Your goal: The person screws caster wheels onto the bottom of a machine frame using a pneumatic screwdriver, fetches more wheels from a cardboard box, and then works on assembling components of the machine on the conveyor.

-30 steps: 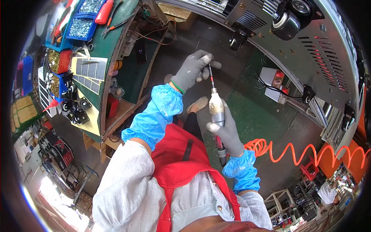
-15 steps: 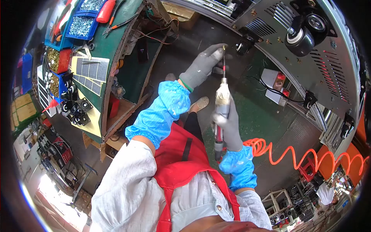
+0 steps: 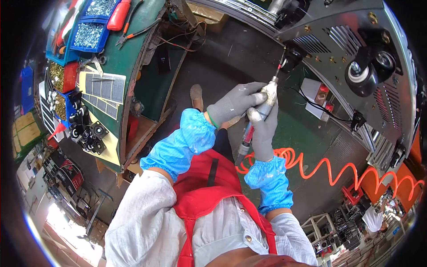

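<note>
My right hand (image 3: pixel 265 131), in a grey glove, is wrapped round a pneumatic screwdriver (image 3: pixel 268 99) with a silver front and a red-and-black rear. My left hand (image 3: pixel 240 102), gloved too, grips the tool's front part from the left. The thin bit (image 3: pixel 281 63) points up and right, its tip beside a bracket or caster at the lower edge of the grey metal panel (image 3: pixel 351 58). Whether the tip touches anything there, I cannot tell. A black caster (image 3: pixel 362 78) is mounted on the panel, with brass-coloured fasteners around it.
An orange coiled hose (image 3: pixel 329 169) stretches right from the tool. On the left, a green workbench (image 3: pixel 120 58) bears blue bins (image 3: pixel 90 35) of hardware, pliers (image 3: pixel 138 33), a red bottle (image 3: pixel 119 15) and black casters (image 3: pixel 91 135). A person (image 3: pixel 373 219) is at the far lower right.
My left hand has moved from the bit down to the tool's front part. The screwdriver has tilted right, towards the panel, which now appears closer.
</note>
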`<act>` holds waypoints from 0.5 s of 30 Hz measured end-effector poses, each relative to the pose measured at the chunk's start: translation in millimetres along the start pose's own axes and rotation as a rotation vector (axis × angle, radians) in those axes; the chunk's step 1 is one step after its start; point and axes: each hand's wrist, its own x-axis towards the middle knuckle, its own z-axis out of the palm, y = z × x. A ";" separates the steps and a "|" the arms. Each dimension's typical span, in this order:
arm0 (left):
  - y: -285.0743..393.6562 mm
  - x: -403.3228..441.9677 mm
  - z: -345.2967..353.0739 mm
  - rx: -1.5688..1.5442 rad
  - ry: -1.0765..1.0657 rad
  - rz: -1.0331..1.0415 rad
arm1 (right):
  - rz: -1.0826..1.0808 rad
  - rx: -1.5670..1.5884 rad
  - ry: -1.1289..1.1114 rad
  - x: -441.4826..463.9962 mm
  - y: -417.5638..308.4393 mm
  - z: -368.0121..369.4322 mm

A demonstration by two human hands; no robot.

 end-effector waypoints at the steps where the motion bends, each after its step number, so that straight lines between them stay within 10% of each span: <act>1: -0.8 0.4 -3.4 -0.001 0.001 -0.001 | 0.002 -0.001 -0.001 0.6 3.3 2.9; 15: 0.4 17.2 -33.6 0.031 -0.071 0.009 | 0.015 -0.059 0.095 12.2 1.6 28.8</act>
